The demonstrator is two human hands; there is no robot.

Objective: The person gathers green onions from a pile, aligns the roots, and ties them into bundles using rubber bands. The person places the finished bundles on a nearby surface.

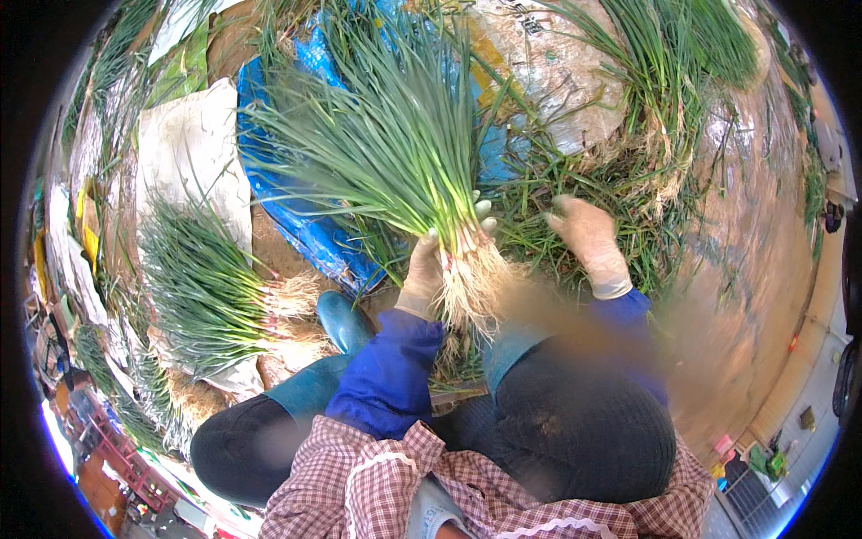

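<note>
A thick bunch of green onions (465,229) is held up before me, leaves fanned away and pale roots hanging towards my knees. My left hand (424,266), in a pale glove, wraps around the bunch just above the roots, with its fingertips showing on the far side. To the right, my gloved right hand (584,232) hovers apart from the bunch, over a heap of loose onion leaves (539,242). Its fingers are bent and partly hidden by the angle, so whether they pinch a leaf is unclear.
Cleaned green onions (215,290) lie at left near a white sack (195,141). Blue sheeting (296,209) spreads under the leaves. More rooted onions (663,114) lie at upper right by a printed sack (552,67). Wet brown floor (754,222) extends right. My boot (343,323) is close.
</note>
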